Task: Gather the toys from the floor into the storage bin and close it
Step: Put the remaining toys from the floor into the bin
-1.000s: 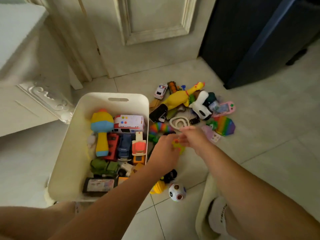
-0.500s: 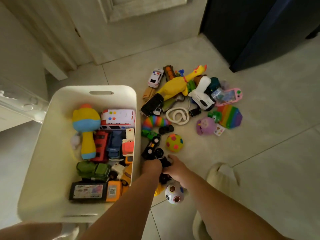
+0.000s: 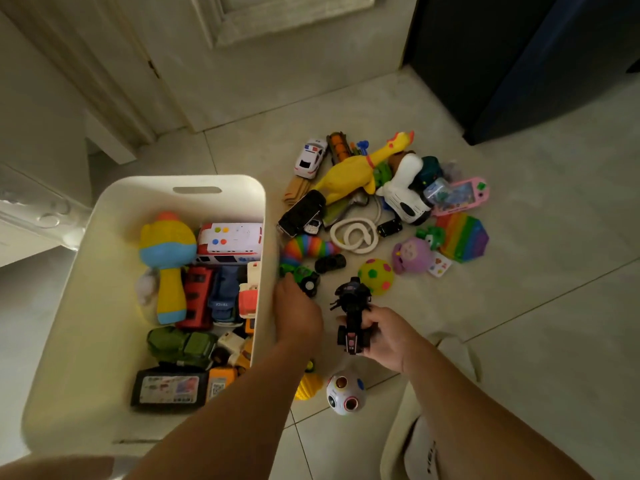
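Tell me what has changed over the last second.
The right hand has picked up the black toy car and holds it above the floor. The left hand let go of the yellow spotted ball, now on the tiles, and reaches toward the green car. The bin and toy pile stayed put.

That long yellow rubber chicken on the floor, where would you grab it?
Probably around the rubber chicken's narrow neck, coming from above: the neck sticks up clear of the pile, while its fat body lies across other toys and against the white toy.
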`<state>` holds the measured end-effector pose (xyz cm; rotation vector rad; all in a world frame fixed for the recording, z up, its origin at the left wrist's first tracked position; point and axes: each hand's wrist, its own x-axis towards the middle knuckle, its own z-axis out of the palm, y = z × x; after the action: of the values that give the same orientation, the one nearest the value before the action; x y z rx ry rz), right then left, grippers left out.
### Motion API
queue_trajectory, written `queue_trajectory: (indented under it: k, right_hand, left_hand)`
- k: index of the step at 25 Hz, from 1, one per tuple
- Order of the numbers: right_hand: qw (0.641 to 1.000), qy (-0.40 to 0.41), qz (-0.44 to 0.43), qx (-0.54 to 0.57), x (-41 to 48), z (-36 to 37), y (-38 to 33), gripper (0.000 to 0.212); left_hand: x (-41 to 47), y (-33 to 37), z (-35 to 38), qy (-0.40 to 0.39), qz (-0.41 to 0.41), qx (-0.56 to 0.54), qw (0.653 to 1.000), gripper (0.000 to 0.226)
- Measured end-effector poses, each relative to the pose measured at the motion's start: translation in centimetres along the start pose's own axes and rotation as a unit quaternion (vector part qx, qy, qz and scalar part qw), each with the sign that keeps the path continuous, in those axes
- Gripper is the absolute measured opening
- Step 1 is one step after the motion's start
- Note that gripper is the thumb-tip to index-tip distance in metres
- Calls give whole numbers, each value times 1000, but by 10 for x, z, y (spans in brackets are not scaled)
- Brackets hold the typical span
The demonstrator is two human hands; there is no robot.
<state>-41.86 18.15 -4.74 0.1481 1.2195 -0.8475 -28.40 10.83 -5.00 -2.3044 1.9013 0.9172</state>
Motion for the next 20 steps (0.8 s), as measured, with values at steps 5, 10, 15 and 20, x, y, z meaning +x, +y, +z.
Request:
queue_trajectory:
  k: [5, 10, 15, 20]
  right_hand:
    - [996, 3, 2, 93, -2, -28, -9, 38]
    - [995, 6, 4, 103, 4, -24, -16, 32]
    - [998, 3, -14, 65, -3, -9, -22, 28]
    - [990, -40, -120, 58, -37, 36, -69, 28]
  left_hand:
    - [24, 9, 8, -117, 18, 175, 978, 33]
    - [31, 2, 27, -154, -7, 132, 979, 29]
    - [21, 16, 19, -229, -80, -20, 970, 70]
    - [1, 47, -52, -302, -61, -204, 929, 28]
